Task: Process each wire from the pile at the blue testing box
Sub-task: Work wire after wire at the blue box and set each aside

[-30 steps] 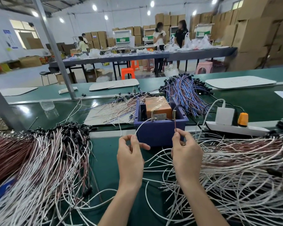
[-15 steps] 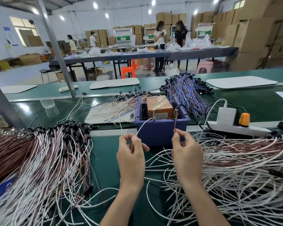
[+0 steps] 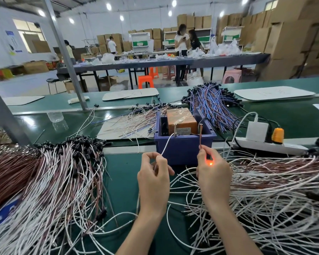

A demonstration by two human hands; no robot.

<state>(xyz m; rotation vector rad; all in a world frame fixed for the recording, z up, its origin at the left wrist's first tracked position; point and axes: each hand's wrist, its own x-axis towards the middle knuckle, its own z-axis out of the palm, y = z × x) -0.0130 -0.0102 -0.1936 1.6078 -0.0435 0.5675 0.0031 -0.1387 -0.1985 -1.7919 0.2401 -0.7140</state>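
Spreading across the green surface point(image 3: 122, 181), two big heaps of wire flank the work. The pile point(image 3: 274, 190) of loose white and brown strands lies at three o'clock of the hands. A heap point(image 3: 44, 181) with black ends lies at nine o'clock and is likely the finished lot. The blue testing box point(image 3: 182, 150) sits at twelve o'clock, just beyond the fingers.

The left hand point(image 3: 153, 179) pinches a white lead point(image 3: 167, 144) whose tip meets the box's left post point(image 3: 174, 128). The right hand point(image 3: 214, 177) pinches a brown lead point(image 3: 200, 137) held up to the right post point(image 3: 201, 125). An orange glow point(image 3: 210, 163) shows between the right hand's fingers, so I judge the test itself is in hand.

The next move calls for lifting both tips off the posts and laying the wire aside at nine o'clock. Open room is a narrow green lane at six o'clock. The power strip point(image 3: 269, 145) at two o'clock and the strands crowding both wrists could snag.
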